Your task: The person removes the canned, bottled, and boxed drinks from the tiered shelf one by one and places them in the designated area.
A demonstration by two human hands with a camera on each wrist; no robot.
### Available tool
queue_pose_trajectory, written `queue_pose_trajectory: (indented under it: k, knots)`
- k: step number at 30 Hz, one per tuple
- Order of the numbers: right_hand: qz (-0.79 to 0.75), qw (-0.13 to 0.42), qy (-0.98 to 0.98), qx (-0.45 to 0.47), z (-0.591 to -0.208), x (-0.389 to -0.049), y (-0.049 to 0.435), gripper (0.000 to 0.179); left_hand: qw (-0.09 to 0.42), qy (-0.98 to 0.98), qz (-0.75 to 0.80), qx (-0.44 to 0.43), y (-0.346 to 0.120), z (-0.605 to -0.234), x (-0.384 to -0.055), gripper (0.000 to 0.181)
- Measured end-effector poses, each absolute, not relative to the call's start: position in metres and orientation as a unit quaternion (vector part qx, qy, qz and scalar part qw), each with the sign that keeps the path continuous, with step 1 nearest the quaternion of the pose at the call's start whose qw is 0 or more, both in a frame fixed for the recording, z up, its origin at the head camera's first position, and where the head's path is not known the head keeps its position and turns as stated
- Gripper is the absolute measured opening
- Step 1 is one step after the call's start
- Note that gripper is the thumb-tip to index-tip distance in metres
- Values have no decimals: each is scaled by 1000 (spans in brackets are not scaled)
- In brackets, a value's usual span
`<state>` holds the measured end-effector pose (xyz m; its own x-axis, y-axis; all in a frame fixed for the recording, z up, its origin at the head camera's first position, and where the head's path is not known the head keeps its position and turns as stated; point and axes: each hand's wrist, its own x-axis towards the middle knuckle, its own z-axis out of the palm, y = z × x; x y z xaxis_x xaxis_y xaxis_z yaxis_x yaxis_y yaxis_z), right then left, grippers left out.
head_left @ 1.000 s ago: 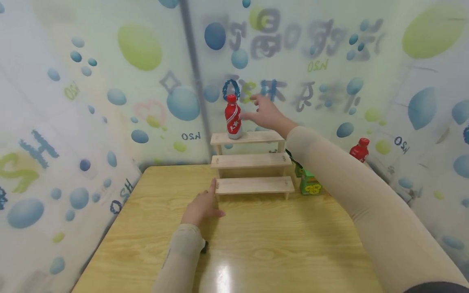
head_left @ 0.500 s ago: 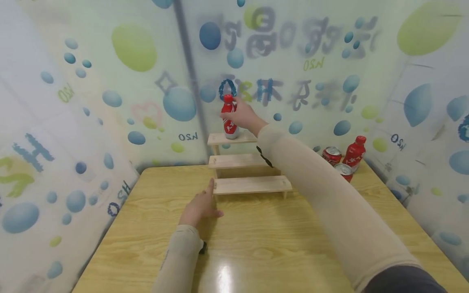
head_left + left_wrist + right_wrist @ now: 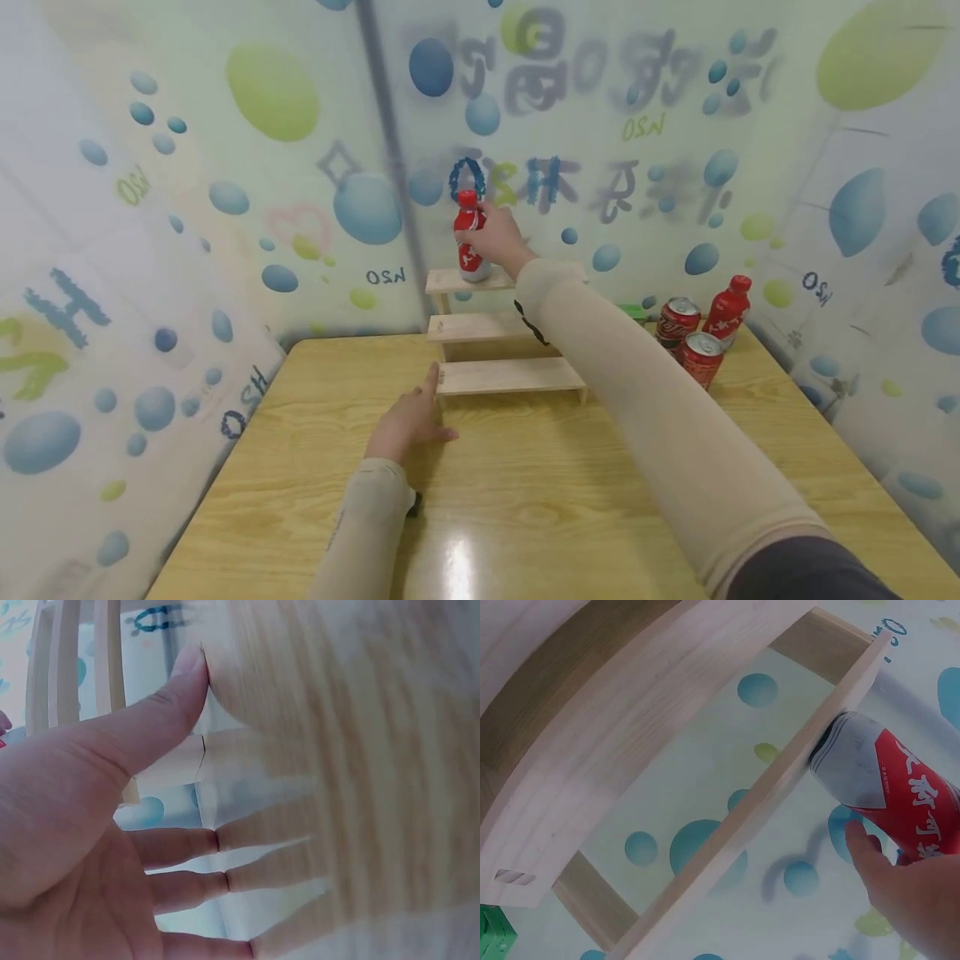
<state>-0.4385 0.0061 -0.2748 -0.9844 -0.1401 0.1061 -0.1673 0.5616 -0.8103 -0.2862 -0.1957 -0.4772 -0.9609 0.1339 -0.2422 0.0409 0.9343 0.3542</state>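
A red and white plastic bottle (image 3: 471, 262) stands at the left end of the top tier of a three-tier wooden step shelf (image 3: 510, 377). My right hand (image 3: 501, 236) grips this bottle from its right side, thumb across the front. In the right wrist view the bottle's base (image 3: 847, 766) meets the top board, and the thumb shows along its side. My left hand (image 3: 405, 423) rests on the table with its fingers extended, one of them touching the left end of the lowest tier. The left wrist view shows its fingertips against the wood-grain tabletop (image 3: 375, 787).
At the table's back right stand two red drink cans, one behind (image 3: 678, 321) and one in front (image 3: 702, 357). Another red bottle (image 3: 727, 312) is beside them. Behind my right sleeve a green box (image 3: 633, 312) shows only partly. Patterned walls (image 3: 337, 275) enclose the table.
My right hand has moved left from beside the bottle and taken hold of it. The bottle stays on the top tier. My left hand keeps its place. The cans have come into view.
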Motion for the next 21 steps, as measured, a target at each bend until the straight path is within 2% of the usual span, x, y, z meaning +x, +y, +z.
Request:
queue_pose_trajectory:
  k: [12, 21]
  knots:
    - [453, 13, -886, 96, -274, -433, 11, 77, 147, 972, 179, 31, -194, -471, -277, 140]
    - [444, 28, -891, 97, -277, -432, 11, 72, 152, 971, 180, 31, -195, -474, -277, 133]
